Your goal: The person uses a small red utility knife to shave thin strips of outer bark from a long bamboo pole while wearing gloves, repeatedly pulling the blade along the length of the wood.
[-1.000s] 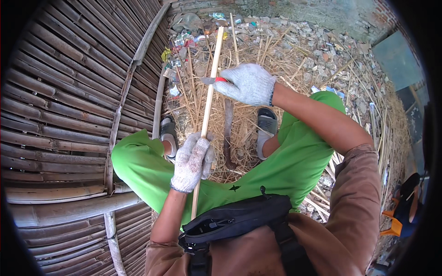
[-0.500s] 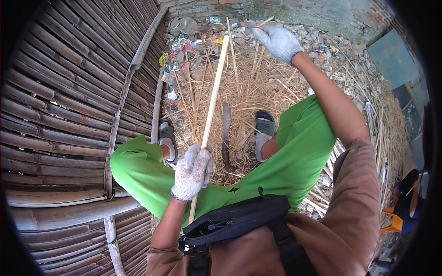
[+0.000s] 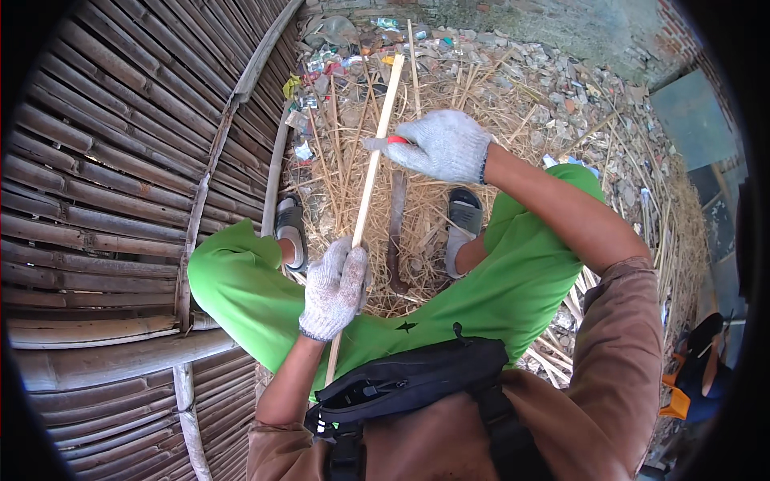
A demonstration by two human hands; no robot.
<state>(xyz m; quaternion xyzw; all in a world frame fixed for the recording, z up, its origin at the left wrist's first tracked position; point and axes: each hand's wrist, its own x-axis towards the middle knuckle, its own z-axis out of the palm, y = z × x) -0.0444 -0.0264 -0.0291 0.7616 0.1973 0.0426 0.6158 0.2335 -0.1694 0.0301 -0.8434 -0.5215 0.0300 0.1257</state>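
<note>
Above the littered straw, the left hand grips a pale bamboo strip; the right hand clasps a red-handled tool at mid-length (upper half seemingly unworked).

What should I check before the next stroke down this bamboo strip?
1. Left hand gripping the bamboo strip low down: ok, gloved fingers wrap it.
2. Right hand at the strip with the red-handled tool: ok, though the blade is hidden, so its angle cannot be told.
3. Gloves on both hands: ok.
4. Feet out of the tool's path: cannot tell; both sandals sit close beside the strip.
5. The big knife lying on the straw between the feet: not ok, it lies loose right under the work.
</note>
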